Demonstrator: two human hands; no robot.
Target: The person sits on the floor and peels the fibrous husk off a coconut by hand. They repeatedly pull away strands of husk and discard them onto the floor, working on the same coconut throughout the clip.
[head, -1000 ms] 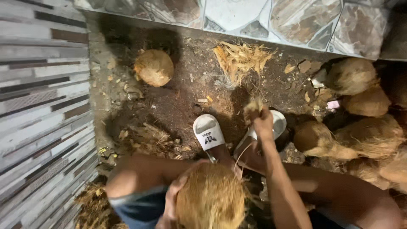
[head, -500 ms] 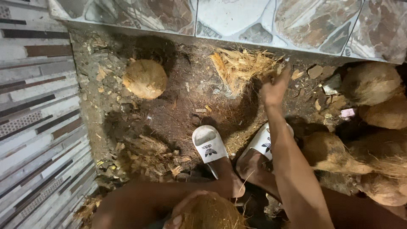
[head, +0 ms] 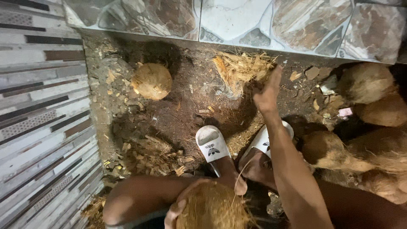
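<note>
My left hand (head: 177, 206) grips a fibrous, partly husked coconut (head: 214, 210) held low between my knees at the bottom edge. My right hand (head: 268, 91) is stretched forward with its fingers spread and nothing in it, just beside a pile of torn husk strips (head: 239, 68) lying on the dirt by the stone edging. A thin fibre trails from the arm down toward the coconut. My feet rest in white slide sandals (head: 212, 144) under the arm.
A round husked coconut (head: 151, 80) lies on the dirt at the back left. Several unhusked brown coconuts (head: 366, 82) are heaped at the right. Husk scraps (head: 154, 154) litter the ground. A striped tiled wall (head: 38, 110) bounds the left, stone tiles (head: 237, 19) the far side.
My right hand carried a tuft of husk forward from above my feet to the pile and let it go. The coconut in my left hand sank lower in view.
</note>
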